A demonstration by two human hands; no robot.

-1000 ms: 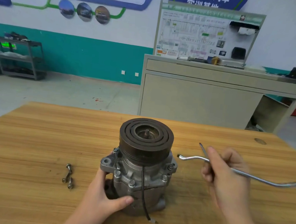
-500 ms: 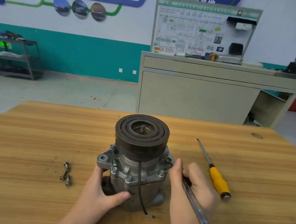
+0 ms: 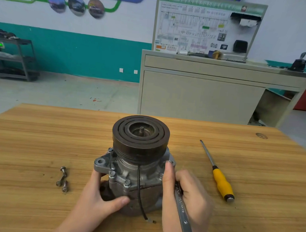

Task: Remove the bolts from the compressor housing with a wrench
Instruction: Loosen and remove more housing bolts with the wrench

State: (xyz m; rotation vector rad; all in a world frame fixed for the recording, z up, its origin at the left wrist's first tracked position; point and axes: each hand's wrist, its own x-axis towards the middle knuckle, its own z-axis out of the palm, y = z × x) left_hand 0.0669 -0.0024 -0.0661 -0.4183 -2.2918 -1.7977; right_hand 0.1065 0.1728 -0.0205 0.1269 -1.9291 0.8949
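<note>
A grey metal compressor (image 3: 135, 172) with a dark round pulley on top stands upright in the middle of the wooden table (image 3: 32, 141). Several bolts sit around its housing flange, one at the front (image 3: 127, 182). My left hand (image 3: 99, 202) grips the housing's lower left side, thumb across the front. My right hand (image 3: 187, 197) holds a long silver wrench (image 3: 183, 215) against the housing's right side, thumb pressed on the flange near a bolt. The wrench head is hidden behind my hand. A black wire hangs down the front of the housing.
Three loose bolts (image 3: 63, 179) lie on the table left of the compressor. A screwdriver with a yellow handle (image 3: 220, 181) lies to the right. Beyond the table stand a beige cabinet (image 3: 198, 94) with a wiring board and a shelf cart (image 3: 11, 57) at the far left.
My right hand brought the wrench from the air on the right down to the housing's right side, then slid slightly up the flange. The screwdriver behind it came into view. My left hand stayed.
</note>
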